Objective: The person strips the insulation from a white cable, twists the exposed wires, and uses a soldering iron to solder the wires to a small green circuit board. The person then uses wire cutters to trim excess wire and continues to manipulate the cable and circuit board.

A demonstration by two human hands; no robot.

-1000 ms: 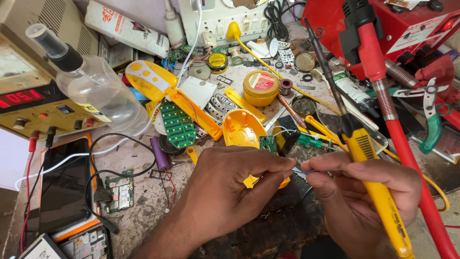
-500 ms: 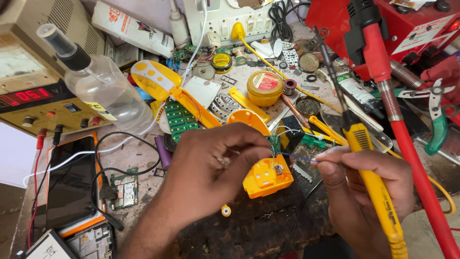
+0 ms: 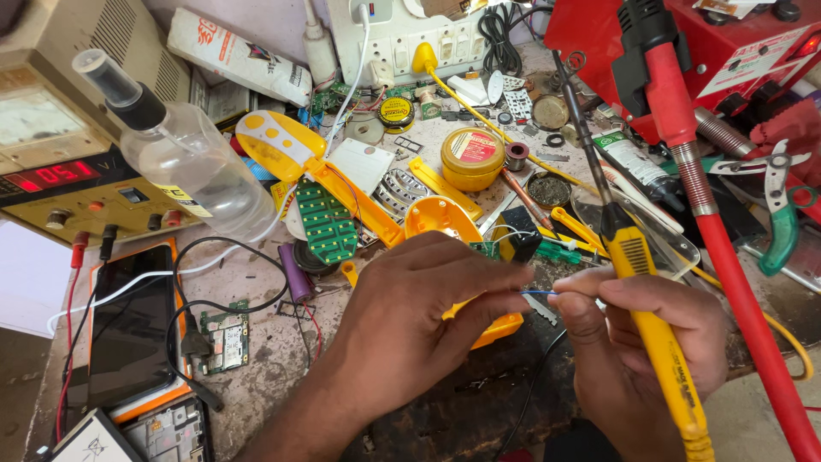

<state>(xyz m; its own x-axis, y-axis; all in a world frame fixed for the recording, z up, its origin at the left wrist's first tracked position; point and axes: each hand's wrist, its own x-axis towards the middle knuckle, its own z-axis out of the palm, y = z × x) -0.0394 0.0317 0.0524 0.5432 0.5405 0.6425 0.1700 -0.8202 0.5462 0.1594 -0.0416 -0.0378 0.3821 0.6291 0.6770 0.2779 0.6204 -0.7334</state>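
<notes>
- Looking down from the head camera: the left hand (image 3: pixel 428 316) lies over a yellow shell (image 3: pixel 466 257) near the middle of the worktop (image 3: pixel 256 359), fingers curled and pressed on it, so much of the shell is hidden under the palm.
- The right hand (image 3: pixel 637 342) is closed around a yellow soldering iron (image 3: pixel 637 291), shaft pointing up and away from the work; its thumb and forefinger also pinch a thin blue wire (image 3: pixel 537 293) that runs across to the left fingertips.
- The two hands are close together, nearly touching at the wire, with both grips firm.
- A small green board (image 3: pixel 487 248) and a black part peep out just above the left knuckles, inside the shell.
- By my reckoning the step in hand is placing that wire end on the board, not soldering: the iron's tip is well away from the joint.
- The next move would call for holding the wire steady on its pad, then turning the iron down to it without letting the shell slide.
- Around them: a clear spray bottle (image 3: pixel 184 158) and a power supply (image 3: pixel 60 175) to the left, a phone (image 3: pixel 128 329) near the front edge, a keypad board (image 3: pixel 325 221), a yellow tin (image 3: pixel 472 154) and a red tool (image 3: pixel 710 222) to the right.
</notes>
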